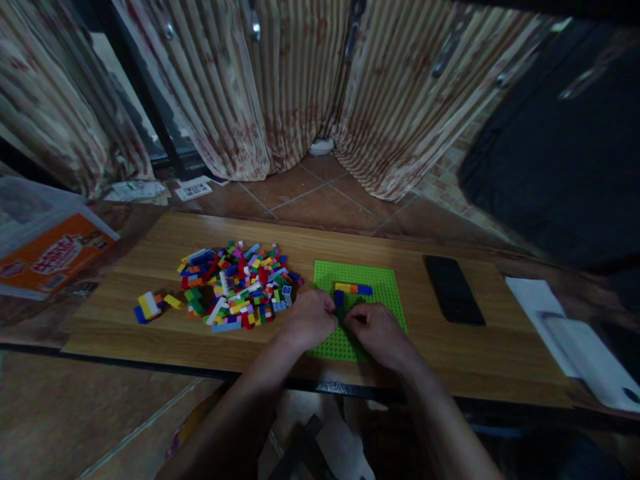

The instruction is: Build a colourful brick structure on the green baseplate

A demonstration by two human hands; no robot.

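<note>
Brick pile is totally hogging the left side. I'm seeing bare wood leaving a decent lane between the green baseplate and that phone, though.

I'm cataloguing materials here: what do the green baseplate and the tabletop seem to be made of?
Green baseplate: apparently plastic, fairly matte, judging by its uniform colour and regular studs. Tabletop: wood or wood-look laminate, smooth-looking; the visible grain fits either.

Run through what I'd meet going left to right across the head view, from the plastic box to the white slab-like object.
Plastic box with orange label → small brick stack → loose brick pile → left hand → right hand → black phone → white slab-like object.
</note>
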